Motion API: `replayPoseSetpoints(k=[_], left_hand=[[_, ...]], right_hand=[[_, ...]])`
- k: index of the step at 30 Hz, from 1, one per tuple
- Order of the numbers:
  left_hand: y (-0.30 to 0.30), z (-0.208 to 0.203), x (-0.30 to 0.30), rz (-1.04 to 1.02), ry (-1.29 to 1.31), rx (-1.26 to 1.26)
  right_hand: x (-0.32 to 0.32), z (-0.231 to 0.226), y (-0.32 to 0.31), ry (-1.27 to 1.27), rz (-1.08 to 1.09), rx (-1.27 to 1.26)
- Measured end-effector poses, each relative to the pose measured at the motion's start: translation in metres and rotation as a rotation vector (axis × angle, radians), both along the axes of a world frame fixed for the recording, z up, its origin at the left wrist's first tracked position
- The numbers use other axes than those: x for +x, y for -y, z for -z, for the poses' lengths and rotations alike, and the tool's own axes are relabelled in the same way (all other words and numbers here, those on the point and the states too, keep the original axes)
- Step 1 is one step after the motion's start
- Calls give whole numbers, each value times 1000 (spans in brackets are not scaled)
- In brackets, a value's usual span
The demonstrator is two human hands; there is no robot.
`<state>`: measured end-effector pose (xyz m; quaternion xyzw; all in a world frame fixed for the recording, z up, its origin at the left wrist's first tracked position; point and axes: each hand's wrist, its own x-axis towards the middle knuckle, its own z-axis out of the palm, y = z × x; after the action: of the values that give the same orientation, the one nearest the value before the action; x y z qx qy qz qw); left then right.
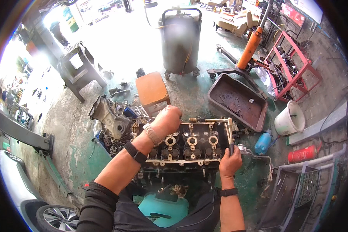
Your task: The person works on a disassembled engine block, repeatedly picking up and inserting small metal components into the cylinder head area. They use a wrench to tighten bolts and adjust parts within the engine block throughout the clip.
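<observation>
An engine cylinder head [192, 141] lies in front of me, its row of round openings facing up. My right hand [231, 160] is closed round the dark grip of a ratchet wrench [230, 133] at the head's right end. From the wrench's top a long extension bar [208, 120] runs leftward along the head's far edge. My left hand [168, 120] is over the far left part of the head, fingers curled together. Whatever those fingers hold, if anything, is hidden behind the hand.
Metal engine parts [118, 121] lie heaped at the left, by a wooden-topped stool [151, 89]. Beyond the head's right end are a dark drip tray [237, 102], a white bucket [290, 118], a blue bottle [263, 143] and a red extinguisher [302, 154]. A teal seat [164, 210] is below me.
</observation>
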<state>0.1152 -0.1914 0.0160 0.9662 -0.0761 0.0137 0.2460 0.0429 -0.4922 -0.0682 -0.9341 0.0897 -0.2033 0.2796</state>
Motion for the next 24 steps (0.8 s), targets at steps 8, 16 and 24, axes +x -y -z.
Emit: replayPoseSetpoints(k=[8,16,24], left_hand=[[18,4,5,101,39,242],[0,9,2,-133,2,-144],[8,15,-6,2,8,-115]], right_hand=[[1,-1,0,40,-16,15],[1,0,1,22,-19,-10],[1,-2,1,26,-31,-16]])
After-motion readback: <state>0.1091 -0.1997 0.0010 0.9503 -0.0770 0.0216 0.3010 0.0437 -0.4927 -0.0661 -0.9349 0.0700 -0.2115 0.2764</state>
